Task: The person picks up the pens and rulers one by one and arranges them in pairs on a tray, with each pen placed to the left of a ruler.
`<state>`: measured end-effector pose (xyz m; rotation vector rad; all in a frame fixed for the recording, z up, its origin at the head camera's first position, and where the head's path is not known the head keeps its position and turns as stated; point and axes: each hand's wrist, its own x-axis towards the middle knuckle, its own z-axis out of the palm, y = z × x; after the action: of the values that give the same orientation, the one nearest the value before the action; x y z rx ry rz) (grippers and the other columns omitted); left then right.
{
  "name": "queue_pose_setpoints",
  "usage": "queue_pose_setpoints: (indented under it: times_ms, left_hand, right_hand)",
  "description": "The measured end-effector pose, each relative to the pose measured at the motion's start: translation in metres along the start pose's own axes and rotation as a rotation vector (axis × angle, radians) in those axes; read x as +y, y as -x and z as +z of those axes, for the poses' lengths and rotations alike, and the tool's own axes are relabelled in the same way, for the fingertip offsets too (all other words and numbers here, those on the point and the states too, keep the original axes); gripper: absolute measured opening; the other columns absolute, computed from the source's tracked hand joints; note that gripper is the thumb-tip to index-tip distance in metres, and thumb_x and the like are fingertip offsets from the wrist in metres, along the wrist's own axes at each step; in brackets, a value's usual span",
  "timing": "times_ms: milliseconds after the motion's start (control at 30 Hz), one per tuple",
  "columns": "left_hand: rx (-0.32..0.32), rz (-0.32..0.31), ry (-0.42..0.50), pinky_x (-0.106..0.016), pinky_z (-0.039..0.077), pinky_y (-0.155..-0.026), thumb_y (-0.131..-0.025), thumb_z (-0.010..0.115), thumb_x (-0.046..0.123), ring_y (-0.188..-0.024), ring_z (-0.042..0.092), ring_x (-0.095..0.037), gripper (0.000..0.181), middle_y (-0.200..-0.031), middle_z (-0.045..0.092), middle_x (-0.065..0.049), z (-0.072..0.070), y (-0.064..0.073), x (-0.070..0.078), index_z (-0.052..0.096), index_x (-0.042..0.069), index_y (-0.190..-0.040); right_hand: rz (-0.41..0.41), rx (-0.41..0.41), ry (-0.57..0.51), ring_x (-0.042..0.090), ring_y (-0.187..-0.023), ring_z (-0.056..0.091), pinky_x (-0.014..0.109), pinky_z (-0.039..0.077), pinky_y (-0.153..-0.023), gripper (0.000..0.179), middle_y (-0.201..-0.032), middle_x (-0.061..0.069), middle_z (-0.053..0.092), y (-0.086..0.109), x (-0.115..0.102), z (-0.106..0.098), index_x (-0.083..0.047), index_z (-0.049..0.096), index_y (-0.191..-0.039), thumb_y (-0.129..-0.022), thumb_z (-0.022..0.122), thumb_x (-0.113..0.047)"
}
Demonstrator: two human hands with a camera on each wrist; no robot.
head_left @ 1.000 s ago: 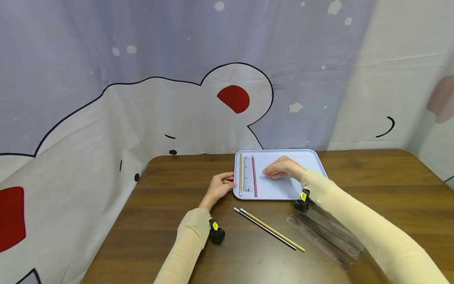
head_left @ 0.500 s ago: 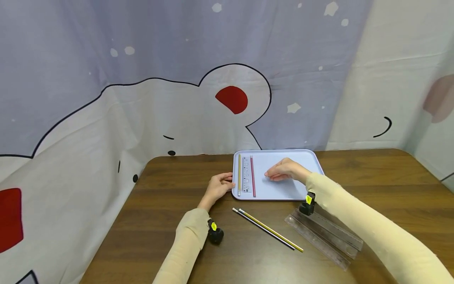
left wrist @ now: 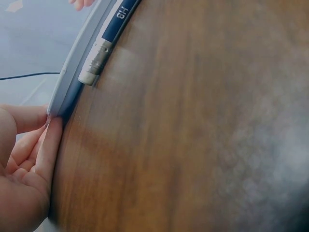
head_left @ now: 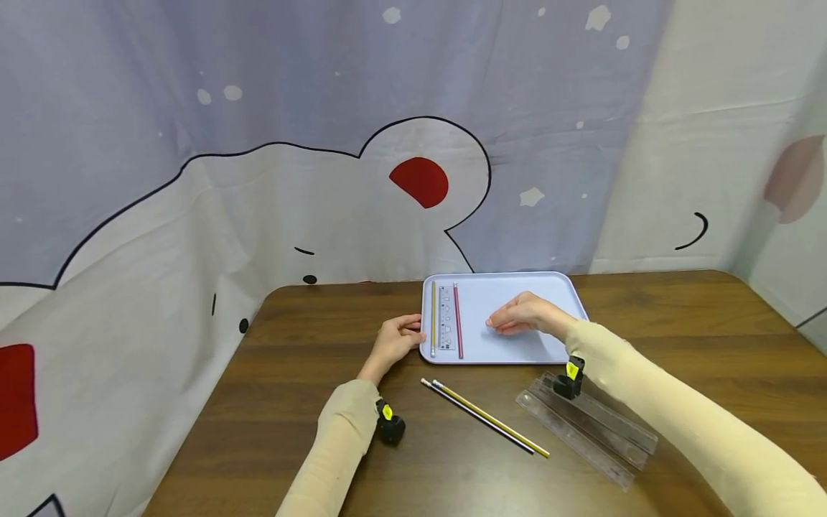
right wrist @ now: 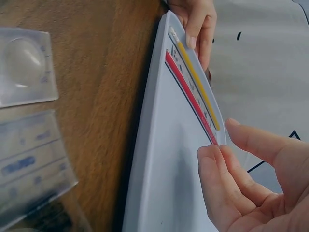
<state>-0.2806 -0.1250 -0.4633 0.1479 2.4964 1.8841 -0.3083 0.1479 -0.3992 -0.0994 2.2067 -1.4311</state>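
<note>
My left hand (head_left: 394, 343) grips the left rim of a white tray (head_left: 497, 352), thumb on top and fingers against the outer side, as the left wrist view shows. Inside the tray's left part, a yellow pencil (head_left: 433, 319), a clear stencil ruler (head_left: 446, 330) and a red pencil (head_left: 458, 321) lie side by side. Over the tray's middle hovers my right hand (head_left: 526, 314), holding nothing. In the right wrist view its thumb (right wrist: 256, 140) stands apart from the loosely bent fingers, which overlap the red pencil's end there.
In front of the tray, a dark pencil (head_left: 478, 416) and a yellow-striped pencil (head_left: 500, 425) lie slanted on the wooden table (head_left: 271, 402). Clear rulers (head_left: 575, 431) lie to their right, near my right forearm. A patterned curtain (head_left: 310, 201) hangs behind the table.
My right hand has drawn a little to the right, away from the red pencil. My left hand keeps its hold on the tray rim. The head view has shifted slightly.
</note>
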Motion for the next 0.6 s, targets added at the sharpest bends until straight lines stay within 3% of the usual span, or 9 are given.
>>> queue_pose_setpoints:
  times_ms: [600]
  left_hand:
    - [-0.008, -0.015, 0.01, -0.028, 0.06, -0.076, -0.084, 0.066, -0.004, -0.086, 0.063, -0.014, 0.045, -0.118, 0.063, -0.026, -0.001, 0.001, 0.001, 0.057, -0.007, -0.128]
  right_hand:
    - [-0.01, -0.016, 0.006, 0.006, -0.071, 0.065, 0.024, 0.059, -0.077, 0.039, -0.077, 0.0, 0.073, 0.014, 0.012, -0.005, 0.015, 0.062, -0.114, -0.084, 0.07, -0.009]
